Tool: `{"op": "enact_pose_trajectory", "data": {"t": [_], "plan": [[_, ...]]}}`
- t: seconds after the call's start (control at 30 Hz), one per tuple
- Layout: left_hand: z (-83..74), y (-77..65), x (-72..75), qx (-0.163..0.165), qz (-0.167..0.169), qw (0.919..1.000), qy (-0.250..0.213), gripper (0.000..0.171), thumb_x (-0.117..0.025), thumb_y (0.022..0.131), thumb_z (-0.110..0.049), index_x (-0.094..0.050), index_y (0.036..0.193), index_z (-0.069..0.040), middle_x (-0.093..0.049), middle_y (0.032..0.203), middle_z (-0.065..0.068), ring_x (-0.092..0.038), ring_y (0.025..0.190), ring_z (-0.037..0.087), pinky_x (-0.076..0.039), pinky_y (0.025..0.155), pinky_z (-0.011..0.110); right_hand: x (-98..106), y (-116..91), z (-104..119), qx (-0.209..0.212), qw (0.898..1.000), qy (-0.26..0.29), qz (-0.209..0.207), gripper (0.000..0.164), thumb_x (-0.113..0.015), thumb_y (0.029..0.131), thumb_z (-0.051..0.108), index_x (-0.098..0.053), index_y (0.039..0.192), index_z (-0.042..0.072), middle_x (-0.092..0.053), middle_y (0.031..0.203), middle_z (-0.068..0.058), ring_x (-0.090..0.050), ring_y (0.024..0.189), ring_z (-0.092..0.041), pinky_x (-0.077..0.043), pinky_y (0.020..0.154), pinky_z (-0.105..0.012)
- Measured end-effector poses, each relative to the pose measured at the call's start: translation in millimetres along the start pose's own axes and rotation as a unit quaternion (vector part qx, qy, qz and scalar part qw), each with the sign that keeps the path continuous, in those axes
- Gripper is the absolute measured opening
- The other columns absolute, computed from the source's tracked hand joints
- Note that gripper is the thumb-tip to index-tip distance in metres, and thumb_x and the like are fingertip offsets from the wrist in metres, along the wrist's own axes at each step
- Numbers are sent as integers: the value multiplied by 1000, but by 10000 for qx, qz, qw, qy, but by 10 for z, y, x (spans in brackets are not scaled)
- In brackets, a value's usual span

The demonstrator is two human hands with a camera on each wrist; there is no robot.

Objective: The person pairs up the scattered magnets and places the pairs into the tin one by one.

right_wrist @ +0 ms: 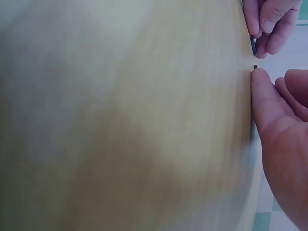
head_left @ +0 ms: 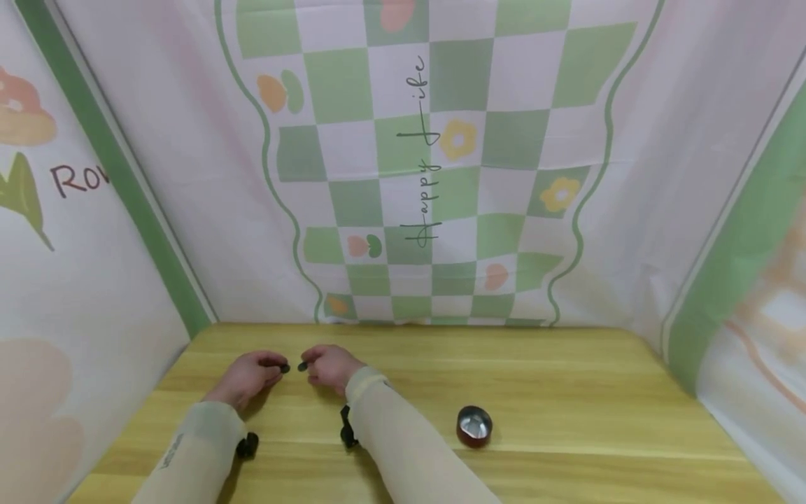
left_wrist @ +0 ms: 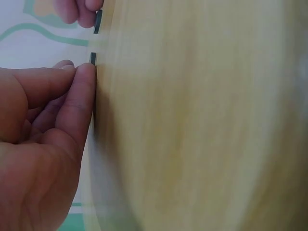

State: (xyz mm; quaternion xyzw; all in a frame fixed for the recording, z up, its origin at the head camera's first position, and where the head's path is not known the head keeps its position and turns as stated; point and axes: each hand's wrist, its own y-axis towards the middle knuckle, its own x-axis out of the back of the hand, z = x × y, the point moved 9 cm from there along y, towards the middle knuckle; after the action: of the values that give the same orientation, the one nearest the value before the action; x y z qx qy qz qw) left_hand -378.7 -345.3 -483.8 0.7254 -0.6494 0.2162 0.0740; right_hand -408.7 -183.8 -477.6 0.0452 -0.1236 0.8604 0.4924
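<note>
Two small black discs lie low over the wooden table (head_left: pixel 403 392), facing each other across a narrow gap. My left hand (head_left: pixel 248 376) pinches one disc (head_left: pixel 285 368) by its edge between thumb and fingertips. Opposite it, my right hand (head_left: pixel 334 365) holds the other disc (head_left: pixel 303 366) at its fingertips. The left wrist view shows the left disc (left_wrist: pixel 93 58) edge-on, thin and flat. In the right wrist view only a sliver of the right disc (right_wrist: pixel 255 67) shows past the fingertip. Whether the discs touch the tabletop, I cannot tell.
A round dark-red tin (head_left: pixel 474 427) with a shiny silver inside stands open on the table, right of my right forearm. A green-and-white checked cloth (head_left: pixel 409 182) hangs behind the table's far edge. Black wrist devices (head_left: pixel 248 446) sit under both sleeves.
</note>
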Motion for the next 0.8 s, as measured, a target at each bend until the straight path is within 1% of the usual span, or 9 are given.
{"op": "enact_pose_trajectory", "data": {"t": [0.03,0.13,0.27,0.4,0.47,0.57,0.7,0.77,0.8], "plan": [[-2,-5,4,9,-7,10000,72,31,-57,92,8,-62,122,6,-62,121,21,-60,107,31,-53,88,40,-4,-7,3,-20,10000,-77,8,40,-59,84,-8,-66,122,2,-66,110,-7,-62,93,-21,-55,79,-32],[-37,-21,-4,-99,33,9992,378,30,-61,91,5,-64,121,3,-64,119,18,-59,109,32,-49,91,45,-9,-27,7,-28,9996,-288,62,34,-61,87,-4,-67,120,3,-66,109,-5,-61,92,-18,-54,79,-31],[-84,-57,-25,-270,128,9977,613,27,-62,91,2,-66,117,1,-66,116,15,-57,110,33,-45,94,51,-23,-61,29,130,9978,-630,124,32,-63,86,-4,-69,116,4,-67,102,-3,-60,87,-16,-52,79,-30],[-95,-79,-63,-358,259,9970,628,23,-62,91,3,-68,113,1,-66,111,12,-58,108,32,-44,94,52,-37,-115,42,251,9975,-649,141,29,-65,85,-4,-71,112,5,-68,98,-2,-60,87,-14,-49,81,-31],[-99,-89,-86,-380,270,9967,664,22,-62,90,4,-68,111,1,-67,108,11,-58,105,31,-45,93,51,-38,-152,28,255,9981,-530,168,27,-65,86,-3,-71,112,5,-68,99,-1,-61,89,-14,-49,84,-32],[-112,-120,-103,-352,243,9965,720,22,-63,88,5,-68,110,1,-66,105,10,-59,102,30,-46,91,49,-43,-209,17,267,9984,-459,195,27,-65,87,-2,-71,112,6,-69,101,-1,-61,93,-16,-48,89,-36],[-128,-162,-125,-286,248,9956,854,21,-63,89,4,-68,109,0,-65,106,11,-58,102,30,-45,90,50,-29,-261,-1,178,9979,-607,143,28,-65,88,1,-72,114,8,-69,102,1,-61,96,-16,-47,93,-38],[-134,-176,-147,-309,281,9944,972,21,-63,90,2,-69,109,-2,-65,106,10,-57,103,30,-44,92,52,-12,-282,-1,147,9969,-745,182,28,-66,88,1,-71,115,7,-69,102,1,-61,95,-15,-48,90,-36],[-138,-183,-158,-337,300,9938,1013,20,-62,90,2,-69,109,-2,-66,106,10,-57,104,30,-43,94,53,-31,-290,36,363,9878,-1443,463,26,-67,90,4,-72,115,8,-68,106,2,-61,98,-13,-47,91,-31]]}}
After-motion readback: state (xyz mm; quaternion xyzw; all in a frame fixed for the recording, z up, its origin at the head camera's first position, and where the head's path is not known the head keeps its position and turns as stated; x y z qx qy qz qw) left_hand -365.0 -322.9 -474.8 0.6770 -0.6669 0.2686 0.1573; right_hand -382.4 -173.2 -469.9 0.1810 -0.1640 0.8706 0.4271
